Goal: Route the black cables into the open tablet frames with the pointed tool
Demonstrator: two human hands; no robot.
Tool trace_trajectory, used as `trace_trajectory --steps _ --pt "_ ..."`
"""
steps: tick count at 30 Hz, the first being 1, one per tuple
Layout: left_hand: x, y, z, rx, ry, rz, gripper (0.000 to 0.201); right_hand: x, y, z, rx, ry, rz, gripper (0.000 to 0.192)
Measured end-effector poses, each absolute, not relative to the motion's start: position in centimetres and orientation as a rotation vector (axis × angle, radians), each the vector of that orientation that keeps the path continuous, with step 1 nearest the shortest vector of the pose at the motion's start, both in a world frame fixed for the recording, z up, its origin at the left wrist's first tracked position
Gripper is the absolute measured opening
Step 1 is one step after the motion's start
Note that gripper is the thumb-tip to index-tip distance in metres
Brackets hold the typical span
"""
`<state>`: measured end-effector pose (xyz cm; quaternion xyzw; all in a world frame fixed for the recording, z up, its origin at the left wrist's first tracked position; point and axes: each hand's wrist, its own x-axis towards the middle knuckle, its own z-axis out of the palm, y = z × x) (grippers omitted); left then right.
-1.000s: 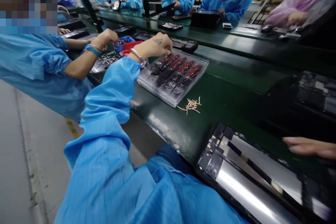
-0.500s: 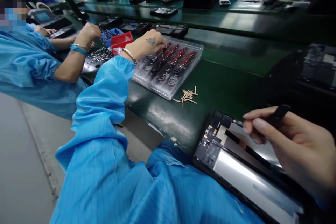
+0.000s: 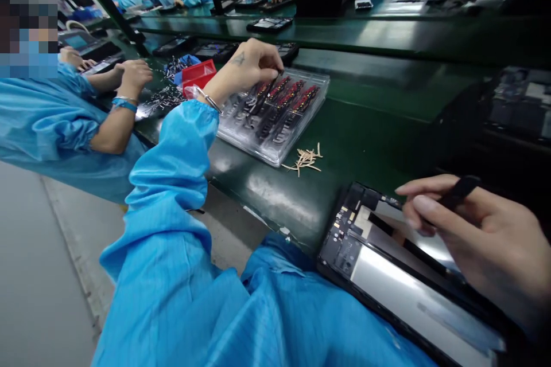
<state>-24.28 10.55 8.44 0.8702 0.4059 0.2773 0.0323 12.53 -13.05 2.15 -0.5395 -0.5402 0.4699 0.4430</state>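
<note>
- sleeve: bright blue
- clear tray: black parts tipped red
- bin: red
- bench top: dark green
- scattered slivers: pale tan
- tool in right hand: black

One clear parts tray at eleven o'clock, one red bin beyond it, one opened tablet at four o'clock, one pile of tan slivers
</note>
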Motion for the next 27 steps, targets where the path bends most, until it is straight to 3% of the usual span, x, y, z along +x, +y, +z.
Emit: trace_trajectory --steps 4,6,10,13,17,20,27 --pt "-16.4 3.0 9.5 2.748 0.936 1.189 0.016 11.7 -13.1 3.1 -1.356 -1.151 1.507 0.038" --pt "-12.4 -1.3 8.7 3.06 0.636 1.351 0.026 11.2 -13.3 3.4 -1.292 -1.09 1.598 0.042" --pt "-8.4 -6.3 6.2 3.563 -0.413 1.394 0.022 10.9 -13.7 3.4 -1.145 -0.931 1.655 0.04" --pt "-7.8 -6.6 4.9 3.584 -0.68 1.384 0.021 11.2 -13.9 3.5 -1.185 -0.885 1.612 0.034" --pt "-7.7 -6.2 4.3 3.589 -0.737 1.357 0.025 11.6 -13.9 3.2 -1.219 -0.911 1.553 0.027" --pt "-7.6 -6.3 4.0 3.464 -0.65 1.346 0.017 11.7 -13.7 2.7 -1.227 -1.053 1.369 0.024" --pt "-8.1 -7.0 4.6 3.374 0.454 1.136 0.019 11.8 -14.0 3.3 -1.286 -1.513 0.801 0.012"
